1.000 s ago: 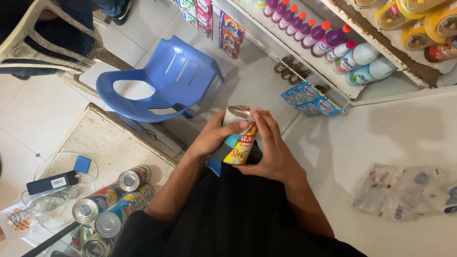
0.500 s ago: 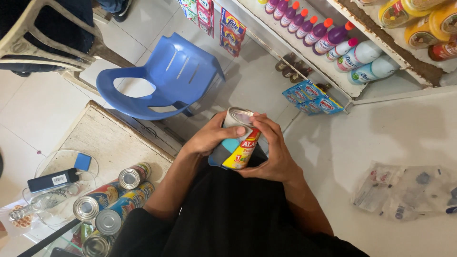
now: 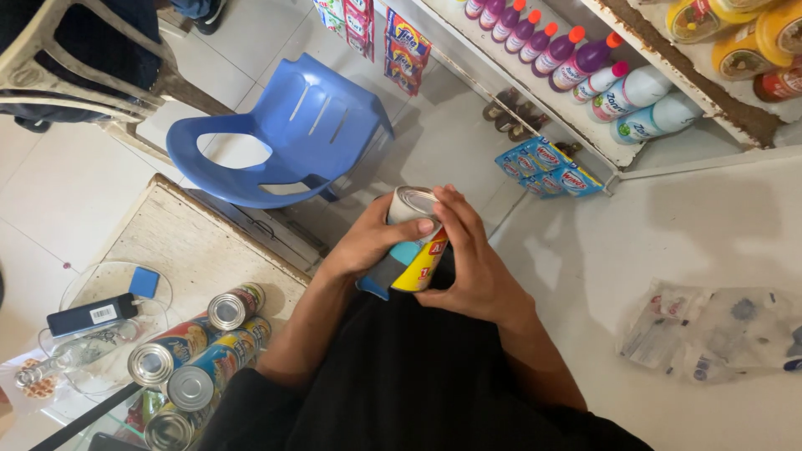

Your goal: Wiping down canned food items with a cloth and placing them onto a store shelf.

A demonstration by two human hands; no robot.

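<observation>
Being held in front of the body, above the black clothing, a tin can with a yellow and blue label is being clasped by both hands. The left hand is being wrapped around its left side, the thumb lying across the label just under the silver lid, so this grip is being kept clamped on the can. The right hand is being pressed against the right side, fingers pointing up past the rim, likewise closed on it. The can is being tilted, its lid facing up and away from the body.

Lower left, several more cans are being kept lying side by side on a glass bench, near a dark flat device and a small blue block. A blue plastic chair is standing on the tiled floor beyond. Coloured bottles are being displayed on a shelf at upper right, and clear packets are lying on the pale surface at right.
</observation>
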